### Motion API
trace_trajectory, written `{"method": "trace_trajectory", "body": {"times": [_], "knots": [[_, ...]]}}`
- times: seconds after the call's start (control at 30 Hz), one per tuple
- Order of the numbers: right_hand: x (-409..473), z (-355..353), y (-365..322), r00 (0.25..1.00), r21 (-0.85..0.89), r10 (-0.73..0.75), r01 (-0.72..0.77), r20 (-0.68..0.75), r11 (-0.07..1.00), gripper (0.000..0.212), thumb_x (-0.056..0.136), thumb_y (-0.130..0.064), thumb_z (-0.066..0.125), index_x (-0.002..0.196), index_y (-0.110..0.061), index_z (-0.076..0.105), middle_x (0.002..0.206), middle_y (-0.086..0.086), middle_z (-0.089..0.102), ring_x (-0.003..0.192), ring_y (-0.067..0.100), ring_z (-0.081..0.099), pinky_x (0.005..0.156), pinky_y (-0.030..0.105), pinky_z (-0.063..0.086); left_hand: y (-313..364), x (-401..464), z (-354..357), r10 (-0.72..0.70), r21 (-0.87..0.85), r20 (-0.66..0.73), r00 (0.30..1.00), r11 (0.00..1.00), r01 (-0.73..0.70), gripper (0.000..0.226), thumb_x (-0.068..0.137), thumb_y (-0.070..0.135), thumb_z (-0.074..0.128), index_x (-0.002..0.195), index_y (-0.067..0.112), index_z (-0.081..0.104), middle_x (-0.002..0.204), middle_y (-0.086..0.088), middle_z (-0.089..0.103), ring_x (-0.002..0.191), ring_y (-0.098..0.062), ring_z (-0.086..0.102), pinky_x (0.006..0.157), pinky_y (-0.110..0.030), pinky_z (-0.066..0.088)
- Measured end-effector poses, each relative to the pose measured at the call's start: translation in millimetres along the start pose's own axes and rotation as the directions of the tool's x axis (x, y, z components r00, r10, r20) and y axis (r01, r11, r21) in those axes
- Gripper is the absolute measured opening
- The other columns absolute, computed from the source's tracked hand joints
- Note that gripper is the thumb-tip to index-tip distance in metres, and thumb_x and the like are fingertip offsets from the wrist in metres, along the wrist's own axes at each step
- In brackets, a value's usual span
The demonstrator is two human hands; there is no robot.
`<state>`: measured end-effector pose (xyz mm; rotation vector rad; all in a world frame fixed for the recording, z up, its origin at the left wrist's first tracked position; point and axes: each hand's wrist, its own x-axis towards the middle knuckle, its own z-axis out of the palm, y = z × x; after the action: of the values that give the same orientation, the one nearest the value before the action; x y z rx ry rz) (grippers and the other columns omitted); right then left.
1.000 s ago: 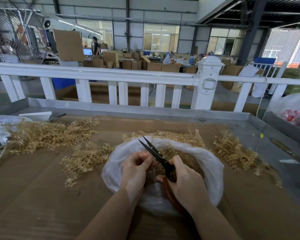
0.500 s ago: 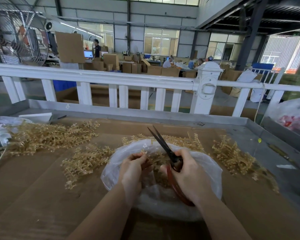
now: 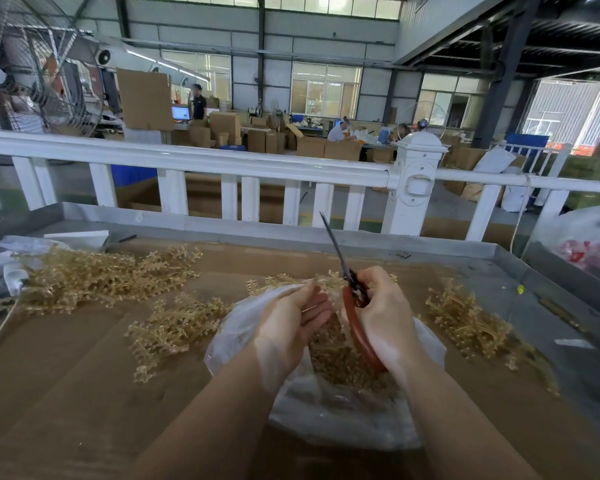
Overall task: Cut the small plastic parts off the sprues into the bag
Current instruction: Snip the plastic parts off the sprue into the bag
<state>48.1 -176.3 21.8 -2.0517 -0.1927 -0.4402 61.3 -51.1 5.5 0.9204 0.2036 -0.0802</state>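
A clear plastic bag (image 3: 343, 424) lies open on the cardboard-covered table, with a heap of cut tan parts (image 3: 333, 365) inside it. Above the bag's far rim my left hand (image 3: 288, 323) pinches a small tan sprue (image 3: 328, 280) at its fingertips. My right hand (image 3: 387, 313) grips red-handled scissors (image 3: 355, 317); their dark blades are together and point up and away from me. The two hands are nearly touching, and most of the sprue is hidden between them.
Loose tan sprues lie in piles at the left (image 3: 94, 275), the middle (image 3: 174, 327) and the right (image 3: 465, 320) of the bag. White wrappers (image 3: 11, 261) sit at the far left. A metal table rim (image 3: 291, 233) and a white railing (image 3: 222, 161) run behind.
Both hands have lifted and moved away from me toward the bag's far rim. The scissors have swung from slanting left to nearly upright, and their blades have come together.
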Motion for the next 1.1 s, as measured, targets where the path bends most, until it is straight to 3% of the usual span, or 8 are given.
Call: {"method": "trace_trajectory", "body": {"times": [0.17, 0.33, 0.5, 0.6, 0.73, 0.9, 1.0, 1.1], "knots": [[3, -16, -5, 0.994, 0.307, 0.107, -0.1, -0.007, 0.947, 0.03, 0.077, 0.002, 0.07, 0.097, -0.016, 0.058, 0.069, 0.003, 0.062, 0.042, 0.001, 0.054, 0.041, 0.014, 0.04, -2, -3, -9, 0.069, 0.033, -0.047, 0.996, 0.997, -0.068, 0.006, 0.094, 0.007, 0.056, 0.1, 0.007, 0.057, 0.072, -0.004, 0.062, 0.049, -0.008, 0.064, 0.043, -0.018, 0.049], [1, -18, -1, 0.975, 0.445, 0.217, -0.215, 0.047, 0.869, 0.033, 0.077, 0.001, 0.071, 0.102, -0.015, 0.057, 0.072, 0.008, 0.061, 0.048, 0.013, 0.05, 0.046, 0.022, 0.04, -6, -6, -11, -0.13, -0.038, 0.062, 0.99, 0.99, 0.132, 0.022, 0.088, 0.022, 0.063, 0.094, 0.001, 0.063, 0.071, -0.009, 0.07, 0.062, -0.019, 0.069, 0.061, -0.032, 0.057], [-3, -11, 13, 0.976, 0.367, 0.217, -0.215, 0.036, 0.905, 0.033, 0.075, -0.001, 0.073, 0.094, -0.023, 0.057, 0.081, 0.001, 0.067, 0.058, 0.006, 0.057, 0.047, 0.011, 0.041, -6, -6, -15, -0.199, -0.184, 0.088, 0.976, 0.96, 0.213, 0.012, 0.063, 0.007, 0.069, 0.073, -0.001, 0.069, 0.067, -0.011, 0.068, 0.053, -0.016, 0.066, 0.056, -0.028, 0.059], [-7, -6, 23, 0.976, 0.317, 0.217, -0.214, 0.027, 0.924, 0.035, 0.075, 0.0, 0.073, 0.094, -0.025, 0.058, 0.077, -0.002, 0.07, 0.063, 0.006, 0.066, 0.051, 0.009, 0.044, -7, -6, -18, -0.205, -0.194, 0.129, 0.97, 0.954, 0.227, 0.006, 0.065, 0.001, 0.067, 0.069, -0.001, 0.069, 0.063, -0.01, 0.067, 0.05, -0.015, 0.065, 0.045, -0.024, 0.054], [-11, -1, 27, 0.979, 0.265, 0.188, -0.202, 0.078, 0.943, 0.035, 0.077, -0.002, 0.072, 0.095, -0.028, 0.057, 0.081, -0.003, 0.069, 0.074, 0.001, 0.067, 0.061, 0.009, 0.047, -12, -2, -20, -0.241, -0.159, 0.133, 0.961, 0.952, 0.26, 0.005, 0.062, 0.0, 0.068, 0.06, -0.001, 0.073, 0.066, -0.011, 0.068, 0.054, -0.015, 0.066, 0.051, -0.024, 0.057], [-16, -1, 23, 0.995, 0.179, 0.059, -0.073, 0.082, 0.981, 0.023, 0.081, -0.002, 0.07, 0.094, -0.018, 0.058, 0.076, -0.003, 0.066, 0.074, 0.001, 0.066, 0.063, 0.011, 0.048, -18, 1, -17, -0.177, 0.103, 0.048, 0.983, 0.98, 0.171, 0.018, 0.069, 0.001, 0.073, 0.086, 0.003, 0.068, 0.071, -0.005, 0.07, 0.067, -0.013, 0.064, 0.047, -0.017, 0.05], [-19, 1, 22, 0.985, 0.186, 0.1, -0.125, 0.137, 0.975, 0.029, 0.079, -0.005, 0.074, 0.1, -0.018, 0.059, 0.089, 0.003, 0.069, 0.087, 0.015, 0.067, 0.08, 0.032, 0.055, -21, 5, -16, -0.036, 0.181, -0.03, 0.999, 0.983, 0.041, 0.008, 0.077, -0.002, 0.072, 0.084, 0.001, 0.068, 0.066, -0.006, 0.071, 0.056, -0.012, 0.067, 0.047, -0.019, 0.05], [-20, 2, 26, 0.985, 0.085, 0.103, -0.116, 0.141, 0.99, 0.03, 0.082, -0.01, 0.072, 0.105, -0.024, 0.058, 0.096, -0.006, 0.066, 0.093, 0.009, 0.063, 0.083, 0.025, 0.052, -23, 6, -19, 0.016, 0.155, -0.006, 1.0, 0.988, -0.014, 0.012, 0.083, 0.01, 0.069, 0.088, 0.0, 0.068, 0.071, -0.009, 0.072, 0.062, -0.017, 0.07, 0.053, -0.024, 0.054]]}}
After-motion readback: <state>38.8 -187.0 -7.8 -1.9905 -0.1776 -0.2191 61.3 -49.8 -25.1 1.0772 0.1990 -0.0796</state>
